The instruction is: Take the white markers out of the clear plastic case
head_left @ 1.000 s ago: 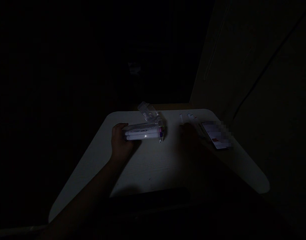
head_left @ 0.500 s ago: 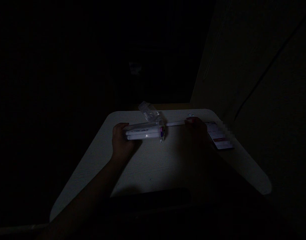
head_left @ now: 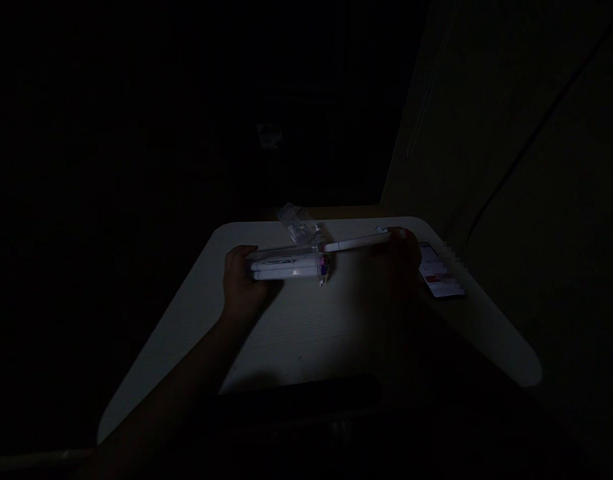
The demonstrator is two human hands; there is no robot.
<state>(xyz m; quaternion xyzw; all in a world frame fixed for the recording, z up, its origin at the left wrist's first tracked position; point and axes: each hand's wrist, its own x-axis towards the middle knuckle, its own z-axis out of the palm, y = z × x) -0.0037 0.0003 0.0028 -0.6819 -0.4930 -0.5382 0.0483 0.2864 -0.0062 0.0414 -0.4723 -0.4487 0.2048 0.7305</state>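
One clear plastic case (head_left: 317,260) of markers (head_left: 282,273), which our left hand (head_left: 239,280) encircled, one slim white marker (head_left: 356,243), which our right hand (head_left: 405,257) pinched, one smartphone (head_left: 440,280).

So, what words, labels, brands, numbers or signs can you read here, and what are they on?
None can be read.
Clear case: the dark marking there is too blurred.
Phone: screen content too small and dim, partly pixelated.
White marker in the right hand: no lettering can be made out.
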